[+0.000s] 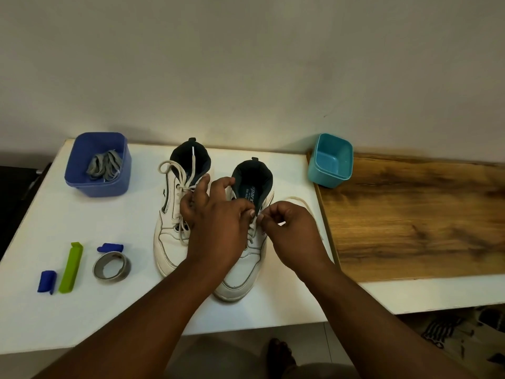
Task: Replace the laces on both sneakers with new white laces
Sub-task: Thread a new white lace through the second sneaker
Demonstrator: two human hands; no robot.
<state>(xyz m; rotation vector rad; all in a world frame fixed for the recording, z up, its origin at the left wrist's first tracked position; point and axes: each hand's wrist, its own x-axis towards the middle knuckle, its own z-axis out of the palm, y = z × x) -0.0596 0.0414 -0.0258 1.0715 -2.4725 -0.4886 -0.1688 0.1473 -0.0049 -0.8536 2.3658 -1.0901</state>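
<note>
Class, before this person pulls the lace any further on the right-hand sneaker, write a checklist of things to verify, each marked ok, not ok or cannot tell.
1. Left hand steadies the right-hand white sneaker at its tongue: ok.
2. Right hand pinches the cream-white lace at an eyelet: ok.
3. Loose lace end lies free on the white table, unsnagged: ok.
4. Lace is new or old: cannot tell.
5. Left-hand white sneaker laced and tied: ok.
6. Grey laces lie in the blue plastic tub; teal tub holds nothing: ok.
</note>
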